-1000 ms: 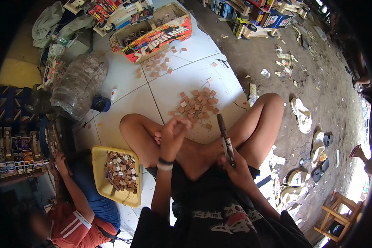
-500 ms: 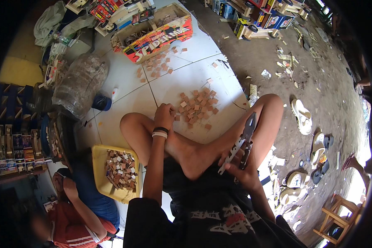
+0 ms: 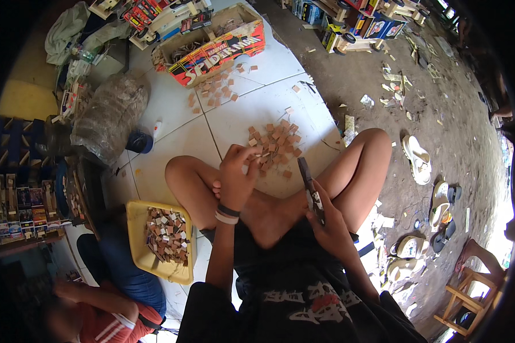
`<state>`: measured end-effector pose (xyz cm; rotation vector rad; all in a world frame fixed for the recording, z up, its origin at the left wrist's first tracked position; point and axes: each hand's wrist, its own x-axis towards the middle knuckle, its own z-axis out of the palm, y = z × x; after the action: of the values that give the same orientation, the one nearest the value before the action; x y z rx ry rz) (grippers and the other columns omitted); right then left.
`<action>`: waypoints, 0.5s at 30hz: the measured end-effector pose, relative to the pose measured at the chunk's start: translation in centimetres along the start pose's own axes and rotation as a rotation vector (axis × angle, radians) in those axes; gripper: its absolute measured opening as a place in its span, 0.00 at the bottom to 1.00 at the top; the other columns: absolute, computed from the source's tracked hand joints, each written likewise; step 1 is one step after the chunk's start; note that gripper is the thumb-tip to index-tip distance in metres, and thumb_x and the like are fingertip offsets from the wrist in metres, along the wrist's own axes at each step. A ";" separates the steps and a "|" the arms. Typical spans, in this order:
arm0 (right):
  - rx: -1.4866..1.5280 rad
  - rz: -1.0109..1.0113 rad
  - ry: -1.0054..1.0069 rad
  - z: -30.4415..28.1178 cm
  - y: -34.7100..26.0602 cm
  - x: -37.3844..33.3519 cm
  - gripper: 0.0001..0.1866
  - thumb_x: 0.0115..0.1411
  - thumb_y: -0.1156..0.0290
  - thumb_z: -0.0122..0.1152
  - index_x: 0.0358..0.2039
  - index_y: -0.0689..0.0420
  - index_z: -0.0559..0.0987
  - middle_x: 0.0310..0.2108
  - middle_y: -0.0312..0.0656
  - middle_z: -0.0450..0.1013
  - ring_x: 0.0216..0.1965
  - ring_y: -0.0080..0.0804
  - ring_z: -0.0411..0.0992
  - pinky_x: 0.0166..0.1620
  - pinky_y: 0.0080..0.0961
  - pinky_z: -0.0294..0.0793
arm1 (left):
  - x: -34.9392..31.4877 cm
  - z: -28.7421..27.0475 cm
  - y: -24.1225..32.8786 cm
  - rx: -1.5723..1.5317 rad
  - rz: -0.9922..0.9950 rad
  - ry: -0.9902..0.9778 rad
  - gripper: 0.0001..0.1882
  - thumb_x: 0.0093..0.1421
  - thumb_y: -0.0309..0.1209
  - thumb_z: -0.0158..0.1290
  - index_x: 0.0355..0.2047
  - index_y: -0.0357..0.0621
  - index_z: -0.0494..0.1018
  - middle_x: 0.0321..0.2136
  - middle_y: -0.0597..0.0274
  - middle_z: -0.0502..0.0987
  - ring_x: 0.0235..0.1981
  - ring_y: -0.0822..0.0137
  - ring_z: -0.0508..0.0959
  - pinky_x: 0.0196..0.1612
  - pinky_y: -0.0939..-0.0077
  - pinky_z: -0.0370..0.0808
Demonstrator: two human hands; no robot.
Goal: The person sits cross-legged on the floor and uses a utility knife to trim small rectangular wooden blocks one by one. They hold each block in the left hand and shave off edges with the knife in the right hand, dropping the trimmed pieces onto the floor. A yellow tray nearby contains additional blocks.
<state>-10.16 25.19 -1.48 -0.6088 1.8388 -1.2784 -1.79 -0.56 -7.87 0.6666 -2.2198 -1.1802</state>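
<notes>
- Many small brown squares (image 3: 276, 140) lie in a loose pile on the white tiles (image 3: 234, 123), near the middle of the frame.
- Left hand (image 3: 238, 174), at the pile's lower left, has its fingers bent; I cannot tell whether they pinch a square.
- Right hand (image 3: 328, 220), right of centre, grips a dark hand tool (image 3: 312, 193), its tip pointing up the frame.
- Yellow tub (image 3: 136, 228) at lower left holds more squares.
- Open printed box (image 3: 226, 56) stands at upper centre.
</notes>
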 end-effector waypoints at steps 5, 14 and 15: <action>-0.048 -0.075 -0.031 0.7 -1.0 0.7 0.42 0.69 0.85 0.55 0.80 0.50 0.55 0.64 0.65 0.71 0.68 0.62 0.69 0.65 0.40 0.69 | -0.6 0.7 5.3 0.016 0.027 -0.024 0.12 0.60 0.17 0.62 0.44 0.42 0.84 0.37 0.57 0.81 0.35 0.61 0.85 0.39 0.71 0.82; -0.065 -0.028 -0.066 0.5 -1.3 0.2 0.41 0.69 0.84 0.56 0.80 0.51 0.56 0.63 0.65 0.72 0.66 0.64 0.70 0.65 0.41 0.69 | -0.8 0.4 6.4 -0.064 0.045 -0.037 0.11 0.58 0.18 0.65 0.41 0.42 0.84 0.37 0.59 0.83 0.33 0.62 0.86 0.35 0.72 0.82; -0.061 -0.031 -0.066 0.5 -1.2 0.2 0.41 0.69 0.84 0.56 0.79 0.51 0.56 0.63 0.65 0.72 0.66 0.64 0.70 0.65 0.41 0.69 | -0.7 0.4 6.4 -0.063 0.055 -0.042 0.11 0.58 0.18 0.66 0.41 0.42 0.84 0.37 0.59 0.83 0.33 0.62 0.86 0.34 0.72 0.82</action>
<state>-9.94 24.29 -0.48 -0.7073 1.8252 -1.2122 -2.59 3.31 -2.75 0.5574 -2.2109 -1.2417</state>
